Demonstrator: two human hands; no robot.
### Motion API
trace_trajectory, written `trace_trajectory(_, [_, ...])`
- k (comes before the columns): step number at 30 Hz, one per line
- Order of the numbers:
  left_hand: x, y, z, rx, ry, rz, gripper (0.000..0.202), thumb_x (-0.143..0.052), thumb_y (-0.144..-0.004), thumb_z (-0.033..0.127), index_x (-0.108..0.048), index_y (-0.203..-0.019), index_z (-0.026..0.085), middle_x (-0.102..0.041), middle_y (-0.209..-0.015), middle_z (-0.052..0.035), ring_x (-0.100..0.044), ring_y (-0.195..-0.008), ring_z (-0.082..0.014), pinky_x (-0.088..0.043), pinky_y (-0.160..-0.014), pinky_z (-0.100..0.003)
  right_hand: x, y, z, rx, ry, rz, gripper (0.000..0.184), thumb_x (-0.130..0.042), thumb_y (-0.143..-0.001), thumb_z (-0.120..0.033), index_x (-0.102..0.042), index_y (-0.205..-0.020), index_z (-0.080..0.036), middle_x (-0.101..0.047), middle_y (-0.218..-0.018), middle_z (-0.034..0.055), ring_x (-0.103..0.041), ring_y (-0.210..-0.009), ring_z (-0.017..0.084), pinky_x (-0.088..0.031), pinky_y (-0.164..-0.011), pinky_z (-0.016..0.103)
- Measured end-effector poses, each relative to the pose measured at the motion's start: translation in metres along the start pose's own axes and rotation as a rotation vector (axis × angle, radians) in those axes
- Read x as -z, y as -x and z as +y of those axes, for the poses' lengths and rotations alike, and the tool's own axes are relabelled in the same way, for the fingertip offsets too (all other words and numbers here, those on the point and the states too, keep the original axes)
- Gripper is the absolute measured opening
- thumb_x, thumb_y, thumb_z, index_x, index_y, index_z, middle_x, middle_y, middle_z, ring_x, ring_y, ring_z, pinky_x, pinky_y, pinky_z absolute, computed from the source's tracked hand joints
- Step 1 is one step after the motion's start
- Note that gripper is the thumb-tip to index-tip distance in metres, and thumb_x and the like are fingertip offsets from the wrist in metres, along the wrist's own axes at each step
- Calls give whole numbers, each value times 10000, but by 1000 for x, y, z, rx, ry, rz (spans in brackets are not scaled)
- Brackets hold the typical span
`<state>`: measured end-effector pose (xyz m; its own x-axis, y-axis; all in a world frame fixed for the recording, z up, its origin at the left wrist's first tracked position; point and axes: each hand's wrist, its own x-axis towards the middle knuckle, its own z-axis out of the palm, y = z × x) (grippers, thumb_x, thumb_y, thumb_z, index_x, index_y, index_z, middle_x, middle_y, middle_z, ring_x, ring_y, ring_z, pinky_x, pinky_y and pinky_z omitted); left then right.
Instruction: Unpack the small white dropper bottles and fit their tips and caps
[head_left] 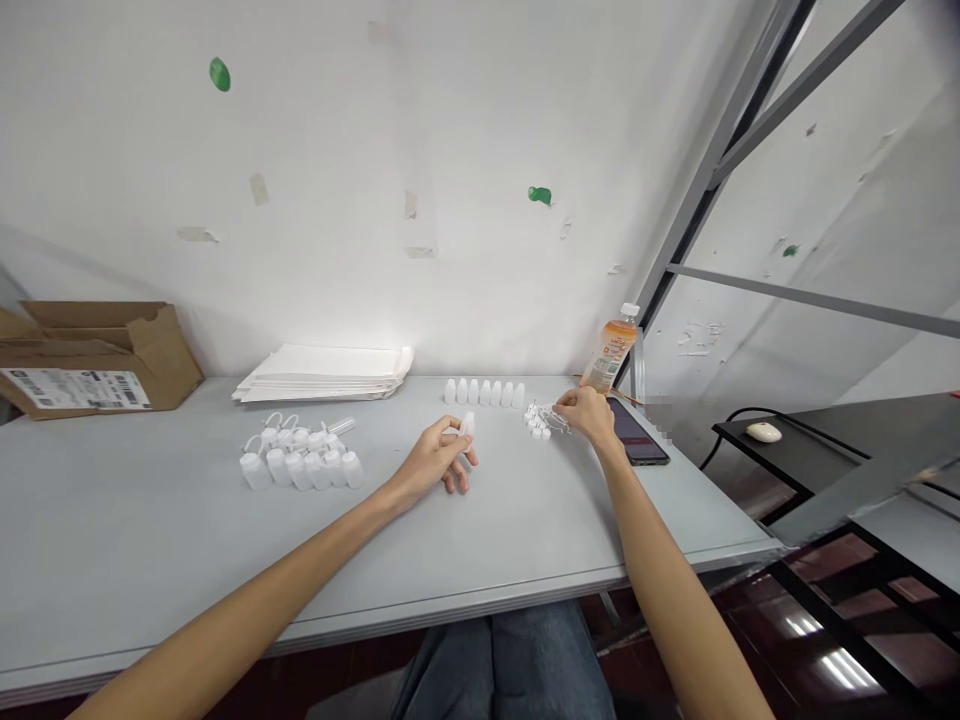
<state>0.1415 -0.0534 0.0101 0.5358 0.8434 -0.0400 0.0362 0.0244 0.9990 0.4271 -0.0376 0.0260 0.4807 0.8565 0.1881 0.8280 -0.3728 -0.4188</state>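
Observation:
My left hand (437, 455) is raised over the middle of the table, with a small translucent white squeeze bottle (468, 424) gripped between thumb and fingers. To the right, my right hand (589, 412) reaches down to a small pile of white caps with thin straps (537, 422). Its fingertips are pinched together at the pile's edge, and what lies between them is too small to make out. Behind the hands, several similar open bottles (484, 393) stand in a row near the wall. Farther left is a group of bottles with caps and looped straps (300, 464).
A stack of white sheets (322, 373) lies against the wall, right of an open cardboard box (90, 360). Beside my right hand are a phone (637, 440) and an orange-labelled drink bottle (611, 350). A metal frame post (686, 220) rises at the table's right end.

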Motion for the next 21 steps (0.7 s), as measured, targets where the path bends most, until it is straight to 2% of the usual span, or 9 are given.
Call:
trace_trajectory(8, [0,-2,-3,-25,-42,42,342,-622,-811,498,-499,-924,199,-641,-827,-21,-640,-521,-139,-442,-400,-220,2,1,-3,-12,-50,62,168,-640,-776,-302,-785,-841,-246,-755,-892,53,-682,-877,230,-457,-709,287])
trace_trajectory(12, [1,-3,-3,-67,-137,137,339,-659,-771,494,-595,-858,173,-598,-802,-14,-563,-540,-104,-444,-415,-214,3,2,-5,26,-98,125,204,-602,-818,-327,-782,-852,-237,-754,-877,55,-676,-886,228,-456,-731,289])
trace_trajectory(17, [3,-3,-2,-107,-277,266,307,-678,-749,452,-679,-848,162,-585,-752,5,-449,-453,-70,-393,-426,-221,3,3,-8,29,-140,131,240,-582,-833,-341,-781,-876,-214,-727,-715,57,-675,-798,214,-450,-732,285])
trace_trajectory(21, [7,-6,-5,-159,-407,316,268,-645,-763,425,-692,-842,174,-629,-762,-1,-524,-520,-110,-418,-517,-245,4,4,-9,35,-147,112,240,-581,-838,-335,-780,-869,-203,-720,-690,56,-674,-787,213,-442,-715,280])
